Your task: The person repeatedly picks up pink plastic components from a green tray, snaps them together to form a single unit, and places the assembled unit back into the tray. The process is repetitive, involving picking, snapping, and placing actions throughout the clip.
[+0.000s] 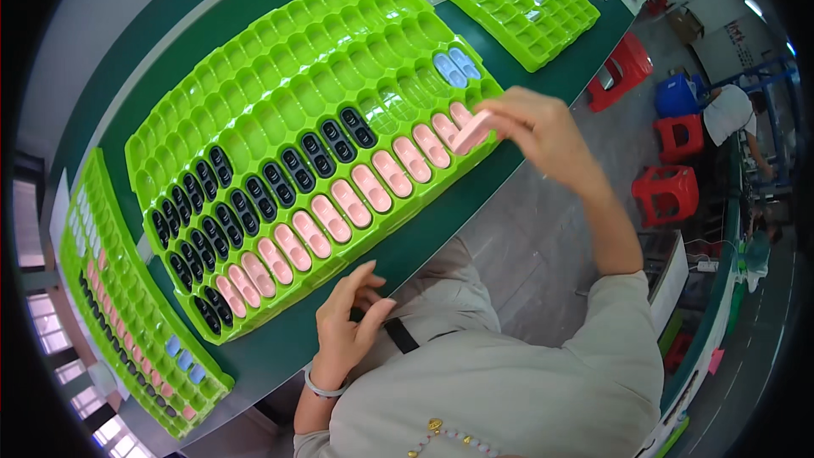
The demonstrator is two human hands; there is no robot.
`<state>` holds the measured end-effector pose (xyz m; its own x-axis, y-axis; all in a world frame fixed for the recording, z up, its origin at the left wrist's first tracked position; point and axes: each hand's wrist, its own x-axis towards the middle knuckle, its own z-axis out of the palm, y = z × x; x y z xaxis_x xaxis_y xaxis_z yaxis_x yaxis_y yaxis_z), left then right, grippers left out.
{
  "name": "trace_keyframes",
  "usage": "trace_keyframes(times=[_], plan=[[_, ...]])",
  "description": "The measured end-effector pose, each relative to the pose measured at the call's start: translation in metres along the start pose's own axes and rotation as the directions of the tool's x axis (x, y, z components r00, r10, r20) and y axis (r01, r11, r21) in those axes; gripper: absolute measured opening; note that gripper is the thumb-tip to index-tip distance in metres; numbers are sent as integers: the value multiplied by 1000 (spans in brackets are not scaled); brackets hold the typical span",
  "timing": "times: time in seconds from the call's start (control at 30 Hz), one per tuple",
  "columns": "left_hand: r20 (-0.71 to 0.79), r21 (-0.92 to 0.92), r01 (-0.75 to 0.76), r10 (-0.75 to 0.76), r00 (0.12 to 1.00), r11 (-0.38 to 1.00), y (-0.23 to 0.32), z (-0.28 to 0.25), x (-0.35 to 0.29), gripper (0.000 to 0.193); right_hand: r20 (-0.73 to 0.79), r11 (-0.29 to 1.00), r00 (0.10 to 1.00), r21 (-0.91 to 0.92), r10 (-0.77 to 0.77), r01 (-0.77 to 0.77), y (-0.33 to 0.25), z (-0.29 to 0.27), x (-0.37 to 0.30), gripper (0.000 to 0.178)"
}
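Note:
My right hand (543,131) pinches a pink oval case (475,131) between thumb and fingers, at the right end of the tray's nearest row. The case is tilted and partly covers the pink pieces under it. That row holds several pink oval cases (348,203) lying side by side in a green moulded tray (297,59). Behind them lie black oval cases (297,170) in rows, and two blue ones (456,66) sit near the tray's right edge. My left hand (349,318) hovers off the tray's front edge, its fingers half curled and the thumb apart; a dark patch shows between them.
More green trays stand at the far right (517,0) and far left (127,288), the left one with pink, black and blue pieces. The dark green table (407,242) ends just before me. Red stools (666,195) and another person (731,119) are off to the right.

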<state>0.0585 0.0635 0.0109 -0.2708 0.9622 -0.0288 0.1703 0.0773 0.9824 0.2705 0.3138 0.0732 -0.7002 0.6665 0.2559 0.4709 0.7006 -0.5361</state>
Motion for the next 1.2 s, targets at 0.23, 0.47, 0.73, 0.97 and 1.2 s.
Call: trace_keyframes(times=[0.23,0.47,0.73,0.97,1.2], plan=[[16,502,-311,350,936,807,-35,-12,-21,16,439,970,887,-241,145,-39,56,-24,61,14],[-2,546,-319,382,924,775,-38,-4,-17,15,370,996,929,-93,25,10,84,-1,55,11],[-63,283,-176,202,977,943,-26,-10,-9,21,3,978,978,17,207,-207,108,-4,52,12],[62,3,-108,107,992,994,-35,-35,-17,16,-97,795,852,427,514,-431,199,43,21,39],[18,-89,-114,116,993,989,-35,-25,-31,22,44,695,824,513,565,-504,258,51,16,53]])
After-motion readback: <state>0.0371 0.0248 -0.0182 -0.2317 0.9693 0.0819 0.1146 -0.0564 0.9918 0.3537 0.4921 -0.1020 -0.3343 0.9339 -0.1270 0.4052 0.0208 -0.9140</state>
